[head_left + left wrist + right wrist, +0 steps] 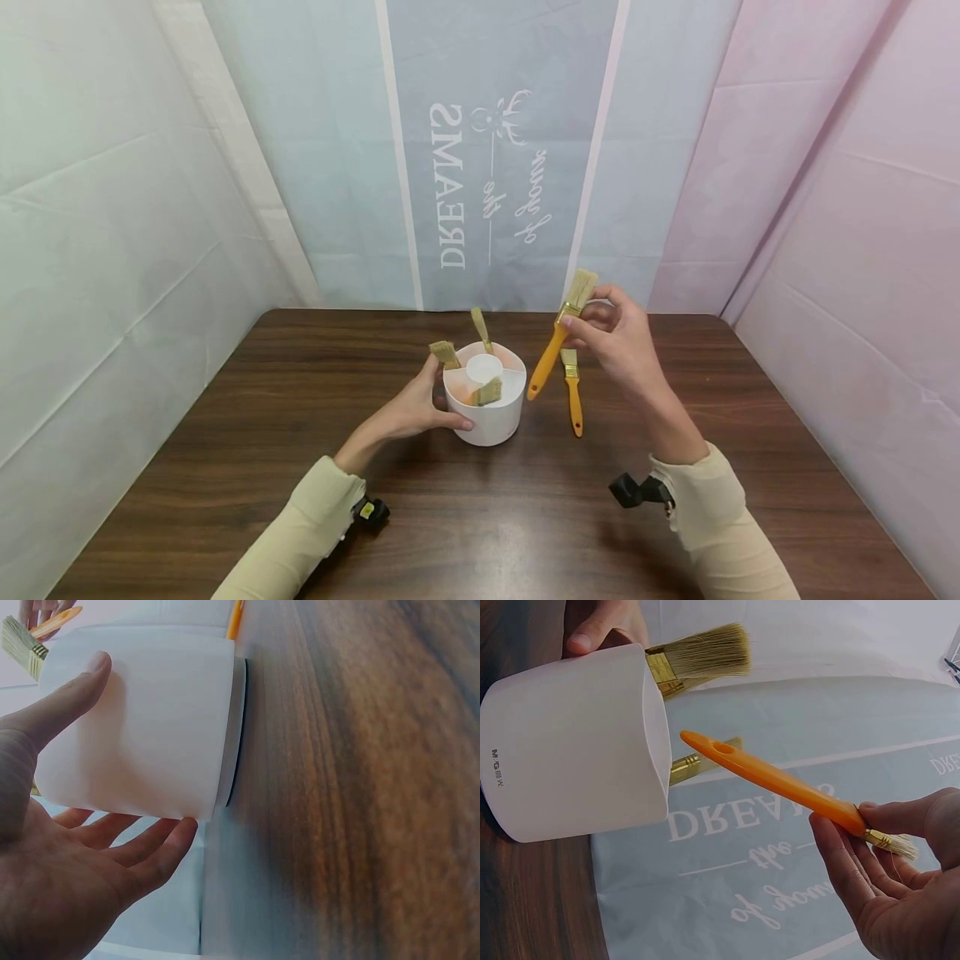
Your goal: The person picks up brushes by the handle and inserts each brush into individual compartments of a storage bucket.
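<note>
A white round pen holder [491, 427] with compartments stands on the table, three paintbrushes in it with bristles up: one at the left [444, 353], one at the back [480, 325], one at the front [489, 392]. My left hand [414, 408] holds the holder's left side, thumb in front and fingers behind. With thumb and fingers my right hand [618, 343] pinches another paintbrush [547, 364] near its metal collar. Its orange handle slants down toward the holder's right rim, apart from it in the right wrist view. The bristles [900, 845] point away from the holder.
Another orange-handled paintbrush [574, 406] lies on the dark wood table [480, 525], right of the holder and below my right hand. A printed cloth [495, 275] hangs behind the table's far edge. Pale cloth walls [112, 208] stand at both sides.
</note>
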### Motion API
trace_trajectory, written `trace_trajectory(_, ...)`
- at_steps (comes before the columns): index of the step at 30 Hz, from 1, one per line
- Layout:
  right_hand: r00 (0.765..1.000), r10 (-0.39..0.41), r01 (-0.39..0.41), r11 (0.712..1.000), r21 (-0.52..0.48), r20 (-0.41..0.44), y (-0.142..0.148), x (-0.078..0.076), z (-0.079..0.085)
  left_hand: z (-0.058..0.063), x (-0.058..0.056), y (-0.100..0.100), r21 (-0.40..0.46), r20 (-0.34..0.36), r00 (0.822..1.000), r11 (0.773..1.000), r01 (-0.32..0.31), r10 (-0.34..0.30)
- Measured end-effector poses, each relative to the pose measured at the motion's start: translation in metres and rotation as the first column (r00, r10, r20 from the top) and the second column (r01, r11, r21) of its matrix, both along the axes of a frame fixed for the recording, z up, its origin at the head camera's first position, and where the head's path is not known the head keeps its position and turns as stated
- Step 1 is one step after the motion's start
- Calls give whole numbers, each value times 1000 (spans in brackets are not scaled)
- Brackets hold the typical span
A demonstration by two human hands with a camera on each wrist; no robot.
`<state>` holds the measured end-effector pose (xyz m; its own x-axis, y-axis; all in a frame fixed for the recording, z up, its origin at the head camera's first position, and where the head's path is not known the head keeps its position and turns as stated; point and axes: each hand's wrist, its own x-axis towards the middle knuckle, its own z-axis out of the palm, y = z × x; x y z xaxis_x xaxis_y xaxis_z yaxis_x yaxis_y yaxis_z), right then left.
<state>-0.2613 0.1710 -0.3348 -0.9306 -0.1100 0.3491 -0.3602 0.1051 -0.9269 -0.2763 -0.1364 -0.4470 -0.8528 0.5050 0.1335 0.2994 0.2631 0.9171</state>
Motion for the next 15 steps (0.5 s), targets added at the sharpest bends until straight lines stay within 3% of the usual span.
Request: trace_trajectory(15, 998, -34, 33, 999, -20, -51, -8, -5, -6, 2, -2, -1, -12, 16, 1000, 1000, -7, 8)
